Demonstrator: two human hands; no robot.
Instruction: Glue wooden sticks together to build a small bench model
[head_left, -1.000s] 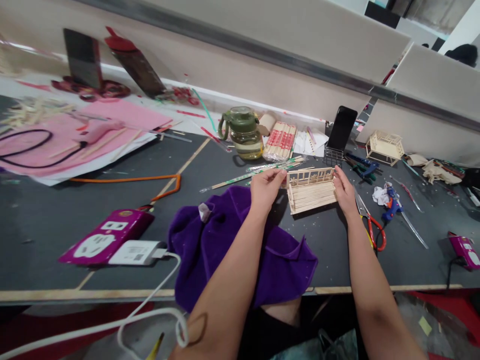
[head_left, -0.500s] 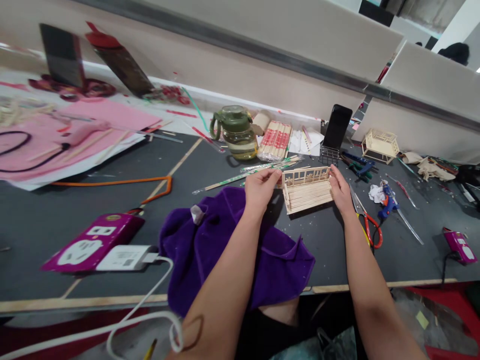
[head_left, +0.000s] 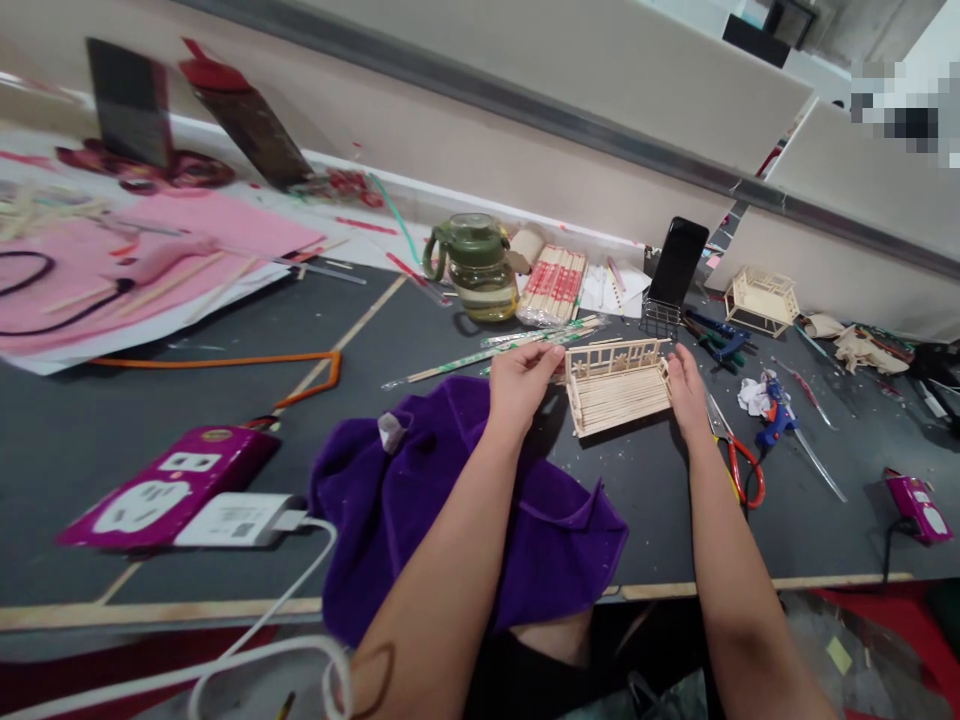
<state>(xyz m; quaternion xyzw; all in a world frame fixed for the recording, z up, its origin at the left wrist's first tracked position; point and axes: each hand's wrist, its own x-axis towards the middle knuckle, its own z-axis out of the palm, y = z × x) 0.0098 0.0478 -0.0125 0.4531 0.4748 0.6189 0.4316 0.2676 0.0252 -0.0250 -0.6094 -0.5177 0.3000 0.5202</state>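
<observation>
A small model of thin wooden sticks (head_left: 621, 392), with a slatted floor and a railing along its back, is held over the dark table between my two hands. My left hand (head_left: 523, 382) pinches its left end with thumb and fingertips. At the right end, my right hand (head_left: 686, 388) has its fingers pressed together against the side. A purple cloth (head_left: 442, 480) lies under my left forearm. Behind the model are green-wrapped sticks (head_left: 502, 345) and a bundle of sticks with red wrapping (head_left: 553, 284).
A green-lidded jug (head_left: 476, 268) and an upright phone (head_left: 677, 262) stand behind. To the right are red-handled scissors (head_left: 742, 470), a blue glue gun (head_left: 778, 418) and a second stick model (head_left: 761, 298). A purple power strip (head_left: 176, 482) lies at left.
The stick model has shifted slightly down and right in view, and its floor is tilted a little differently. My right hand has moved slightly lower with it.
</observation>
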